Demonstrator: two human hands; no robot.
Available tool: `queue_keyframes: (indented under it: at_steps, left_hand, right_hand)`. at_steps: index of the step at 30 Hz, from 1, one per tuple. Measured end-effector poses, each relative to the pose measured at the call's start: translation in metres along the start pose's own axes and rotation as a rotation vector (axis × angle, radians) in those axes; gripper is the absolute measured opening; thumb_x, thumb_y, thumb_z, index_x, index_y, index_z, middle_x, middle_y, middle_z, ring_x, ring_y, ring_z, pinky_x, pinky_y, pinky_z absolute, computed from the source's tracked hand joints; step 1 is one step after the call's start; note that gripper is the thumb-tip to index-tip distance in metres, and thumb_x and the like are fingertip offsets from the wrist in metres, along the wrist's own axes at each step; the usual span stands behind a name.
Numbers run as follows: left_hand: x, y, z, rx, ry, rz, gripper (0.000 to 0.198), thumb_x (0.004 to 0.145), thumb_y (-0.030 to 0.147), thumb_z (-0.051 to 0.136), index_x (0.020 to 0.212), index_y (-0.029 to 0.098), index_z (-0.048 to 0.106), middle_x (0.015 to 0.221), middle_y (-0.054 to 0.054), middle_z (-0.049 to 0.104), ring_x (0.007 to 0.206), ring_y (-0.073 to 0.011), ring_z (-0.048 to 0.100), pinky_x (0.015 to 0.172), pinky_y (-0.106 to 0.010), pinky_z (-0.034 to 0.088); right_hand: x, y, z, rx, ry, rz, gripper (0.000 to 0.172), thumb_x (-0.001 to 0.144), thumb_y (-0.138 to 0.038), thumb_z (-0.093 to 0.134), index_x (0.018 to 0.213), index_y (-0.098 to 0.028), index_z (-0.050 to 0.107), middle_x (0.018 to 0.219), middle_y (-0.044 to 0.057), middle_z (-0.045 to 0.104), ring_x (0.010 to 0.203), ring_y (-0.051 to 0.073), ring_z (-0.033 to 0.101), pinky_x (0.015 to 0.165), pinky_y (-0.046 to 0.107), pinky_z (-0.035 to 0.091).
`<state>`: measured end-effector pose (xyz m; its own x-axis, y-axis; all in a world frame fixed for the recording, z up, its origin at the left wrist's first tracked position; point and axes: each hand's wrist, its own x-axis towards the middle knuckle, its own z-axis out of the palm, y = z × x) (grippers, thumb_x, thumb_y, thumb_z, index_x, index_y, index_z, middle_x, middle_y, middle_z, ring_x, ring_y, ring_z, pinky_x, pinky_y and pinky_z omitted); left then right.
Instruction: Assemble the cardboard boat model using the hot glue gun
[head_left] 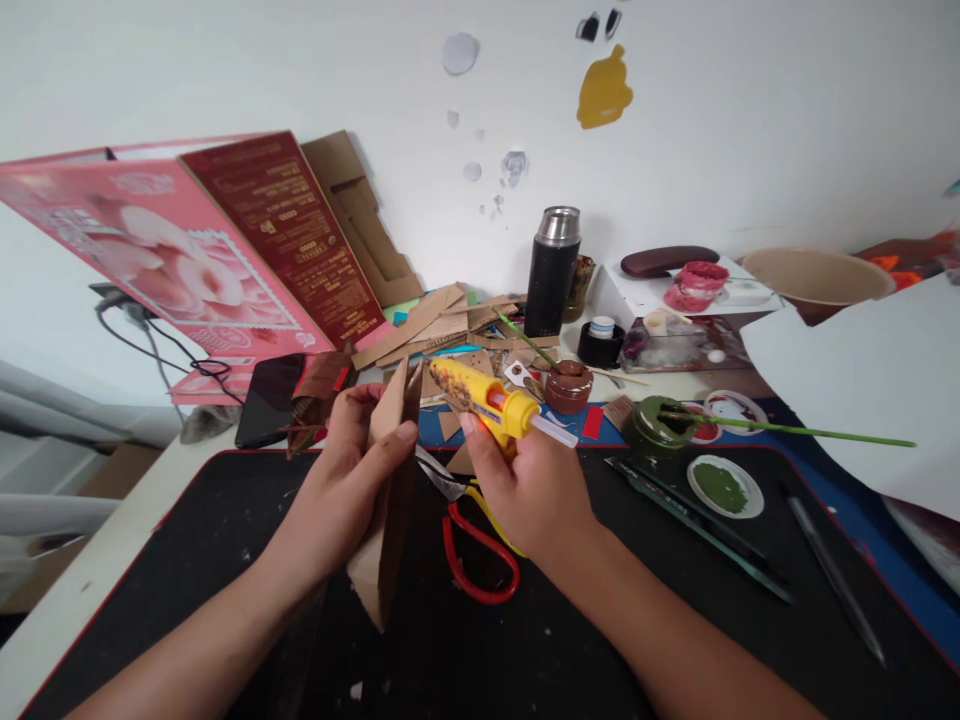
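My left hand grips a folded piece of cardboard, with the thumb on its near face and the fingers behind its left side. A yellow glue gun is in my right hand, its clear glue stick poking out at the back. The gun's nozzle points left, close to the upper edge of the cardboard; whether it touches I cannot tell. Below the glue gun, a pair of scissors with red and yellow handles lies on the black mat, partly hidden by my right hand.
Cardboard strips pile up against the wall, beside a pink box. A black thermos stands behind. On the right are a green paint jar, a green-stained lid, a cutter and a pen. A phone lies left.
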<state>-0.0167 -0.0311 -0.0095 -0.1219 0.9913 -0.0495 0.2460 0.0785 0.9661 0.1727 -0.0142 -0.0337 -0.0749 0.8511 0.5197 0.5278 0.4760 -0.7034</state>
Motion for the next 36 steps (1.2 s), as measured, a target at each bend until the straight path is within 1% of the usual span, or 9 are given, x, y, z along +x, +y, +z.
queue_keyframes:
  at_steps: [2, 5, 9, 12, 16, 21, 27, 30, 36]
  left_hand:
    - [0.000, 0.001, 0.000, 0.007, -0.002, -0.007, 0.048, 0.094, 0.055, 0.069, 0.128, 0.028, 0.049, 0.114, 0.000, 0.063, 0.102, -0.0233, 0.060, 0.087, -0.035, 0.050]
    - [0.000, 0.002, 0.001, -0.004, -0.012, -0.017, 0.051, 0.093, 0.056, 0.069, 0.129, 0.027, 0.048, 0.108, 0.000, 0.063, 0.096, -0.0232, 0.061, 0.081, -0.034, 0.051]
    - [-0.001, 0.002, 0.001, -0.043, -0.020, -0.018, 0.050, 0.093, 0.055, 0.070, 0.130, 0.027, 0.049, 0.106, 0.000, 0.064, 0.099, -0.0234, 0.062, 0.081, -0.033, 0.051]
    - [-0.001, 0.000, 0.001, -0.047, -0.012, -0.005, 0.047, 0.095, 0.052, 0.069, 0.131, 0.028, 0.051, 0.112, 0.001, 0.065, 0.109, -0.0244, 0.062, 0.089, -0.033, 0.050]
    - [0.001, 0.002, 0.002, -0.066, 0.026, 0.007, 0.044, 0.094, 0.051, 0.069, 0.129, 0.029, 0.054, 0.129, -0.001, 0.065, 0.123, -0.0275, 0.060, 0.102, -0.036, 0.047]
    - [0.002, 0.010, 0.005, -0.120, 0.071, -0.040, 0.052, 0.089, 0.054, 0.072, 0.130, 0.026, 0.057, 0.126, -0.004, 0.071, 0.123, -0.0324, 0.064, 0.103, -0.041, 0.052]
    - [0.002, 0.012, 0.006, -0.144, 0.080, -0.044, 0.054, 0.087, 0.052, 0.075, 0.131, 0.026, 0.058, 0.128, -0.005, 0.073, 0.127, -0.0344, 0.065, 0.105, -0.043, 0.054]
    - [0.002, 0.013, 0.007, -0.163, 0.080, -0.051, 0.054, 0.086, 0.052, 0.076, 0.129, 0.025, 0.058, 0.124, -0.006, 0.074, 0.124, -0.0350, 0.067, 0.101, -0.043, 0.057]
    - [0.001, 0.011, 0.007, -0.175, 0.069, -0.046, 0.053, 0.085, 0.052, 0.077, 0.128, 0.026, 0.058, 0.122, -0.003, 0.073, 0.115, -0.0308, 0.070, 0.095, -0.039, 0.057]
  right_hand:
    - [0.000, 0.000, 0.000, -0.002, -0.001, 0.007, 0.037, 0.108, -0.044, 0.052, 0.107, -0.016, 0.077, 0.092, 0.013, 0.084, 0.086, 0.031, 0.081, 0.070, 0.036, 0.059]
    - [0.000, 0.000, 0.001, 0.011, -0.006, 0.009, 0.037, 0.108, -0.043, 0.052, 0.109, -0.015, 0.076, 0.096, 0.015, 0.084, 0.089, 0.031, 0.081, 0.073, 0.036, 0.059]
    - [0.001, 0.001, 0.001, 0.026, -0.013, 0.031, 0.038, 0.108, -0.044, 0.051, 0.108, -0.015, 0.075, 0.097, 0.015, 0.083, 0.089, 0.031, 0.081, 0.073, 0.036, 0.058]
    - [0.002, 0.001, 0.000, 0.045, -0.035, 0.082, 0.038, 0.107, -0.046, 0.051, 0.105, -0.015, 0.074, 0.090, 0.014, 0.082, 0.084, 0.030, 0.080, 0.070, 0.035, 0.056]
    - [0.003, 0.002, -0.001, 0.078, -0.062, 0.123, 0.038, 0.106, -0.046, 0.052, 0.102, -0.015, 0.073, 0.083, 0.012, 0.079, 0.076, 0.028, 0.077, 0.069, 0.035, 0.055]
    - [0.001, 0.001, -0.001, 0.171, -0.075, 0.056, 0.030, 0.106, -0.041, 0.055, 0.110, -0.017, 0.072, 0.095, 0.012, 0.082, 0.089, 0.028, 0.079, 0.076, 0.035, 0.057]
    - [-0.002, 0.000, 0.000, 0.176, -0.131, -0.004, 0.026, 0.105, -0.037, 0.057, 0.110, -0.017, 0.072, 0.089, 0.010, 0.081, 0.079, 0.026, 0.079, 0.070, 0.034, 0.056]
    - [-0.002, 0.000, 0.001, 0.154, -0.127, -0.018, 0.026, 0.106, -0.037, 0.056, 0.109, -0.017, 0.072, 0.090, 0.010, 0.082, 0.077, 0.025, 0.078, 0.069, 0.034, 0.055]
    - [-0.003, 0.001, 0.003, 0.100, -0.122, -0.040, 0.026, 0.106, -0.037, 0.054, 0.106, -0.018, 0.072, 0.089, 0.010, 0.081, 0.079, 0.027, 0.079, 0.069, 0.033, 0.056]
